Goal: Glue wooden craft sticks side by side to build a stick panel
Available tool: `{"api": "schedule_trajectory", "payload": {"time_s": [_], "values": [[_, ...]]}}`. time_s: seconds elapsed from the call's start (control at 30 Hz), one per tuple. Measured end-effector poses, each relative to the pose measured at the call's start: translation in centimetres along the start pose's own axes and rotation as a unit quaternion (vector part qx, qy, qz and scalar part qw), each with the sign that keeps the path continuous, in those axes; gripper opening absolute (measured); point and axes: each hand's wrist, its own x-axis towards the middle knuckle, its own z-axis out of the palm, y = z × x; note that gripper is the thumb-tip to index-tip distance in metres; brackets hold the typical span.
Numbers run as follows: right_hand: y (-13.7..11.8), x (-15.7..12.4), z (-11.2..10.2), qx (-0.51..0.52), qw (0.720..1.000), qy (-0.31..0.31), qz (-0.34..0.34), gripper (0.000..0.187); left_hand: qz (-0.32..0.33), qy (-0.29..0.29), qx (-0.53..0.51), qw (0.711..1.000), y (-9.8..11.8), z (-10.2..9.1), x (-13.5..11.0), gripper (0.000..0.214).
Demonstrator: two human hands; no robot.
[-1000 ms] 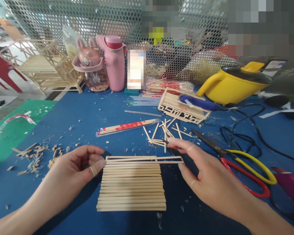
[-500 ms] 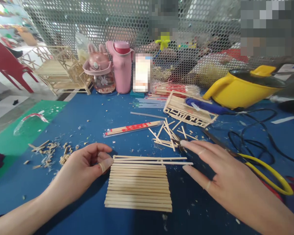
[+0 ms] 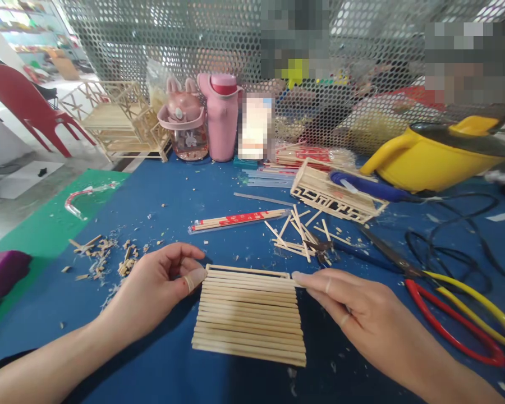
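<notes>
A flat panel of wooden sticks [image 3: 250,320], laid side by side, rests on the blue table between my hands. My left hand [image 3: 168,283] has curled fingers, with the thumb tip pressed at the panel's upper left corner. My right hand [image 3: 353,306] pinches the right end of a wooden stick [image 3: 261,279] lying along the panel's upper edge. Beyond that stick runs a thin frame bar [image 3: 248,270], with a narrow gap between them. The part of the stick inside my right fingers is hidden.
Pliers [image 3: 320,247] lie among cut sticks, near scissors [image 3: 408,269] with red and yellow handles. Behind are packaged chopsticks [image 3: 239,219], a small stick model [image 3: 336,193], a blue glue gun [image 3: 370,186] and a yellow pot [image 3: 429,160]. Wood scraps [image 3: 96,252] lie left.
My right hand has closed on the stick's right end and moved in toward the panel. The sticks' long overhang on the right no longer shows. My left thumb stays at the left corner.
</notes>
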Motion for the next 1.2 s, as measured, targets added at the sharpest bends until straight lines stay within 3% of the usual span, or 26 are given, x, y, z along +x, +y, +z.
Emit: {"api": "schedule_trajectory", "payload": {"time_s": [0.3, 0.8, 1.2], "values": [[1.0, -0.1, 0.6, -0.036, 0.999, 0.008, -0.008, 0.028, -0.113, -0.051, -0.050, 0.991, 0.5, -0.7, 0.7, 0.033], [1.2, -0.2, 0.3, -0.025, 1.000, -0.008, 0.010, 0.030, -0.115, -0.072, -0.027, 0.990, 0.5, -0.3, 0.7, 0.040], [0.7, 0.1, -0.2, 0.015, 0.999, -0.024, 0.018, 0.028, -0.152, -0.081, -0.123, 0.977, 0.2, 0.1, 0.5, 0.030]]}}
